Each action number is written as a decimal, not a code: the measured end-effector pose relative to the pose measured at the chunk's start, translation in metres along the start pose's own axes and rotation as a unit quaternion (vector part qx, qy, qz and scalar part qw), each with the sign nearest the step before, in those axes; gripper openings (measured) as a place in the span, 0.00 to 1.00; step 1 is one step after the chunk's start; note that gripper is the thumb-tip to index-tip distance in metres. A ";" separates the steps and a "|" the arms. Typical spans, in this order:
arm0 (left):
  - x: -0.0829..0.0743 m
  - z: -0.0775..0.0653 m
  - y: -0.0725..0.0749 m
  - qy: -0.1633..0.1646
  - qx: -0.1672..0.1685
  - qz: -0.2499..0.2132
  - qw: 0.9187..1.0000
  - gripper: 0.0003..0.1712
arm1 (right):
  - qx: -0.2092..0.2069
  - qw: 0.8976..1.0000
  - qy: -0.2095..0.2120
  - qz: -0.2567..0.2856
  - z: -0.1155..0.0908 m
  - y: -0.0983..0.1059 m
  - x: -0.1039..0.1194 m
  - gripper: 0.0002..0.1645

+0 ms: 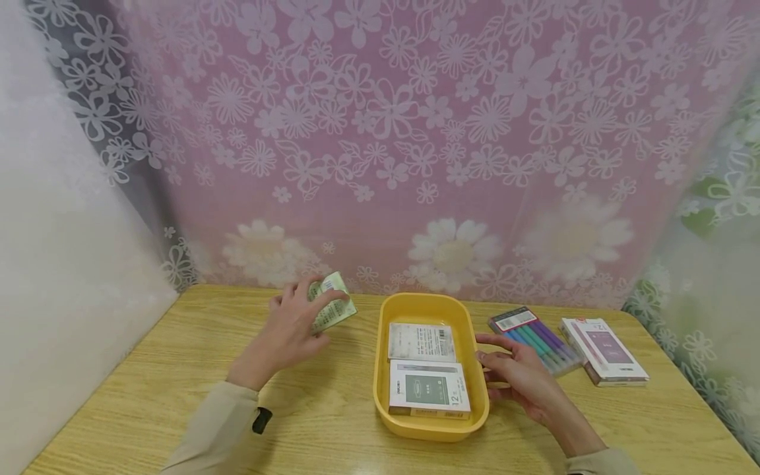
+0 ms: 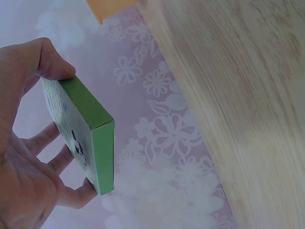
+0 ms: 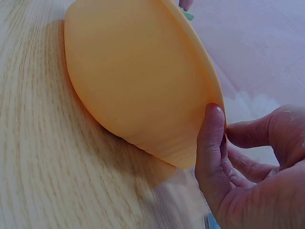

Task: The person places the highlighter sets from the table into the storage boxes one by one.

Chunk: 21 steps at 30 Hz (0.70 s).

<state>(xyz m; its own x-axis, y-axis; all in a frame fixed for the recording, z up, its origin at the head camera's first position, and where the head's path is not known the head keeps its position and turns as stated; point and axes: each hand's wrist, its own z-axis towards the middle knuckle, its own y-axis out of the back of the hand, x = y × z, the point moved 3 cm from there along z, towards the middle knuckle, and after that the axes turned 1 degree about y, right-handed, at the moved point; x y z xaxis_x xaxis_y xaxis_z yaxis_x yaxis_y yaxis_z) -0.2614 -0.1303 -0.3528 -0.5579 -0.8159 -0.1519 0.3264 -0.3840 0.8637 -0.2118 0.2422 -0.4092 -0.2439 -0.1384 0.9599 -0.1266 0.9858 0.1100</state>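
Note:
My left hand (image 1: pixel 291 330) grips a small flat green cardboard box (image 1: pixel 334 303) by its edges, above the table left of the basket. In the left wrist view the box (image 2: pixel 78 129) shows green sides and a printed face with a small black-and-white picture; the thumb is on one edge, fingers on the opposite one. My right hand (image 1: pixel 522 376) touches the right side of a yellow plastic basket (image 1: pixel 382 389), its fingers against the outer wall near the rim. Inside the basket lie a grey-white printed box (image 1: pixel 415 342) and a white box with a green label (image 1: pixel 427 389).
To the right of the basket lies a clear case of colored pens (image 1: pixel 537 340). Beside it is a white box with a purple label (image 1: pixel 605 349). A wooden table (image 1: pixel 320 422) carries everything, with a flowered pink curtain (image 1: pixel 368 165) hanging behind its far edge.

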 end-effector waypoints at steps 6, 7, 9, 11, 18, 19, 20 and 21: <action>-0.008 0.006 -0.003 -0.014 -0.004 -0.004 1.000 0.36 | 0.002 1.000 0.000 0.003 0.000 0.000 0.000 0.37; -0.009 0.007 -0.003 -0.016 -0.003 -0.006 1.000 0.37 | 0.002 1.000 0.000 0.003 0.000 0.000 0.000 0.37; -0.012 0.009 -0.005 -0.019 -0.002 -0.007 1.000 0.37 | 0.003 1.000 0.000 0.003 0.000 0.001 0.000 0.37; -0.015 0.012 -0.005 -0.020 0.000 -0.006 1.000 0.37 | 0.004 1.000 0.000 0.003 0.001 0.001 -0.001 0.37; -0.026 0.021 -0.008 -0.040 0.005 -0.004 0.999 0.39 | 0.003 1.000 -0.001 0.001 0.001 0.001 -0.001 0.37; -0.028 0.022 -0.009 -0.043 0.007 -0.005 0.999 0.39 | 0.003 1.000 -0.001 0.001 0.001 0.001 -0.001 0.37; -0.030 0.023 -0.009 -0.046 0.008 -0.007 0.999 0.39 | 0.003 1.000 0.000 0.001 0.001 0.001 -0.001 0.37; -0.032 0.024 -0.010 -0.049 0.008 -0.006 0.999 0.39 | 0.003 1.000 -0.001 0.001 0.001 0.001 -0.001 0.37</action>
<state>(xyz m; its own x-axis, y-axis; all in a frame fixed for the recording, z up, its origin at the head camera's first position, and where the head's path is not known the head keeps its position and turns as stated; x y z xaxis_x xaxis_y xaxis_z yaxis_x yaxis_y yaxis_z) -0.2653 -0.0898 -0.3451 -0.6347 -0.7641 -0.1152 0.3074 -0.3865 0.8696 -0.2128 0.2431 -0.4103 -0.2454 -0.1361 0.9598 -0.1314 0.9856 0.1062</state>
